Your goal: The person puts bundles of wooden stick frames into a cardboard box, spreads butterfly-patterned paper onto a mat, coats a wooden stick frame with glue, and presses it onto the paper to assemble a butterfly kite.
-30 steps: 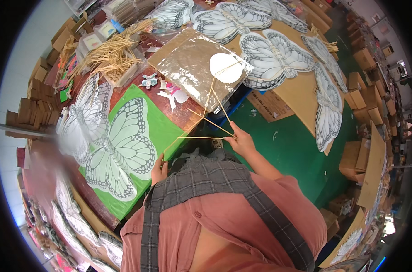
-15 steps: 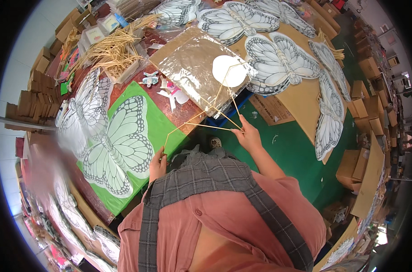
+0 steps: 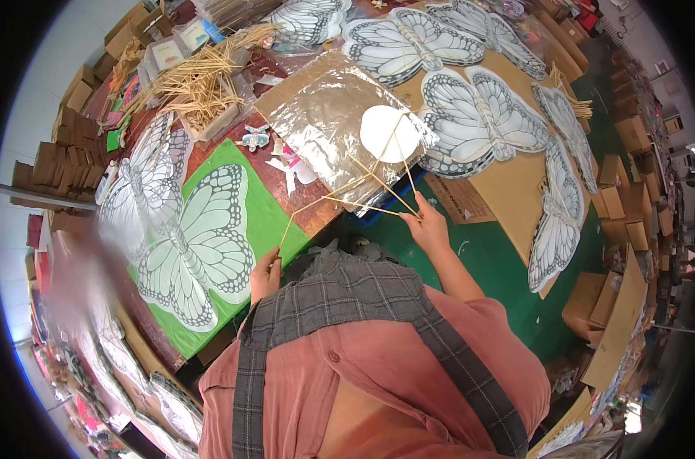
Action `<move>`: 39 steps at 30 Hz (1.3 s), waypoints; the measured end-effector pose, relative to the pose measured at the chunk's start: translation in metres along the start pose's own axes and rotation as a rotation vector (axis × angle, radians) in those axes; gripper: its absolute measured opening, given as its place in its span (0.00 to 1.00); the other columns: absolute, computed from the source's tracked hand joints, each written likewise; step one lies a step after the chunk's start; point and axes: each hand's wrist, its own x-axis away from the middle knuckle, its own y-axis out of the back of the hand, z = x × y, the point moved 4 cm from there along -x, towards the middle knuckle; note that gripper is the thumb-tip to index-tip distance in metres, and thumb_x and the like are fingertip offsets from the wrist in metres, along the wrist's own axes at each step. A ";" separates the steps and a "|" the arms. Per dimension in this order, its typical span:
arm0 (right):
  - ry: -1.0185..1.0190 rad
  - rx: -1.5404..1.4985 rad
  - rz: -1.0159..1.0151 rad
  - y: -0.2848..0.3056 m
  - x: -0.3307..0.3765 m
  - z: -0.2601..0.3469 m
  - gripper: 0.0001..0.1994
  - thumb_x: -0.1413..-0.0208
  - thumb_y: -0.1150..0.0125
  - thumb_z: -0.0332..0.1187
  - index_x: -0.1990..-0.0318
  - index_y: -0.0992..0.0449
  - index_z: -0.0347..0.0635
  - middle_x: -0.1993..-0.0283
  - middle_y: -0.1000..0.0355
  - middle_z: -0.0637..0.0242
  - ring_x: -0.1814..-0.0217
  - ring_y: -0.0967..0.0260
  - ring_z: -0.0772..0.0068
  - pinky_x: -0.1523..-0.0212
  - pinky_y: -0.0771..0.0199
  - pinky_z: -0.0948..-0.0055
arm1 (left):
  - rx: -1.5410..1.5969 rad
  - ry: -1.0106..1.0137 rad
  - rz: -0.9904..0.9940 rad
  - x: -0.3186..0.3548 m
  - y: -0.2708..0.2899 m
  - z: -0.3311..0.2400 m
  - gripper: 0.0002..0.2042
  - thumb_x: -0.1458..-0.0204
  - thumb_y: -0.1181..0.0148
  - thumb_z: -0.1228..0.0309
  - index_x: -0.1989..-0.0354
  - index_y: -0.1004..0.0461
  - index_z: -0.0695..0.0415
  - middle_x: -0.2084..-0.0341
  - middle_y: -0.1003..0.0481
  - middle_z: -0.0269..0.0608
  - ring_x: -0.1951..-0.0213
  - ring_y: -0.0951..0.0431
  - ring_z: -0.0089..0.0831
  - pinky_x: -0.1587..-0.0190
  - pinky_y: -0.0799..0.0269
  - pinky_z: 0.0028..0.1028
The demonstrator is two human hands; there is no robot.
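Both hands grip a frame of thin, bent bamboo sticks [image 3: 363,206], which spans the gap between them. My left hand [image 3: 267,274] is closed on the lower end of one stick, beside the green sheet. Several stick ends meet in the closed fingers of my right hand [image 3: 429,229], held above the green floor. The far part of the frame reaches over a film-covered board [image 3: 317,103] and crosses a white disc [image 3: 386,130]. Left of the frame, a butterfly cutout [image 3: 198,245] with black markings lies on the green sheet [image 3: 286,229]. Whether the sticks are joined where they cross, I cannot tell.
A heap of loose bamboo sticks [image 3: 206,96] fills a tray at the back left. More butterfly cutouts [image 3: 485,115] lie on cardboard at the right. Small colourful cutouts [image 3: 290,164] rest on the red table [image 3: 267,183]. Cardboard boxes [image 3: 592,302] stand at the right.
The stick frame has shifted slightly to the right and its crossing sticks have spread apart. Both hands keep their hold. The whole view has shifted a little.
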 end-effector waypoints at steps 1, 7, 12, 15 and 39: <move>0.003 -0.045 -0.024 0.005 0.001 0.000 0.30 0.55 0.37 0.41 0.45 0.37 0.35 0.74 0.32 0.56 0.74 0.33 0.60 0.72 0.33 0.67 | 0.001 0.005 -0.003 -0.001 -0.001 -0.001 0.15 0.46 0.50 0.73 0.50 0.31 0.60 0.69 0.25 0.40 0.73 0.27 0.23 0.69 0.30 0.23; 0.038 -0.047 -0.099 0.016 -0.029 -0.005 0.29 0.53 0.38 0.39 0.44 0.38 0.34 0.76 0.34 0.58 0.76 0.35 0.63 0.74 0.35 0.69 | 0.031 -0.058 -0.029 -0.019 -0.009 -0.024 0.15 0.47 0.50 0.72 0.50 0.31 0.61 0.67 0.25 0.44 0.72 0.26 0.27 0.68 0.30 0.24; -0.008 -0.080 -0.095 0.011 -0.045 -0.018 0.29 0.53 0.39 0.38 0.43 0.39 0.35 0.77 0.35 0.60 0.76 0.36 0.64 0.73 0.35 0.69 | -0.078 -0.114 -0.054 -0.031 -0.016 -0.028 0.17 0.49 0.48 0.72 0.50 0.32 0.59 0.66 0.25 0.46 0.70 0.26 0.30 0.65 0.31 0.26; -0.029 -0.027 -0.065 0.006 -0.048 -0.024 0.29 0.53 0.39 0.37 0.43 0.39 0.35 0.78 0.34 0.60 0.77 0.37 0.66 0.74 0.35 0.70 | -0.081 -0.102 -0.058 -0.029 -0.018 -0.028 0.17 0.49 0.48 0.72 0.49 0.32 0.58 0.66 0.25 0.46 0.70 0.26 0.30 0.65 0.31 0.26; -0.127 -0.333 -0.210 0.032 -0.067 -0.064 0.28 0.53 0.38 0.34 0.44 0.38 0.33 0.77 0.33 0.66 0.75 0.38 0.78 0.71 0.35 0.76 | 0.028 -0.084 -0.123 -0.057 -0.028 -0.050 0.24 0.48 0.48 0.71 0.41 0.43 0.54 0.57 0.30 0.46 0.68 0.27 0.26 0.70 0.32 0.23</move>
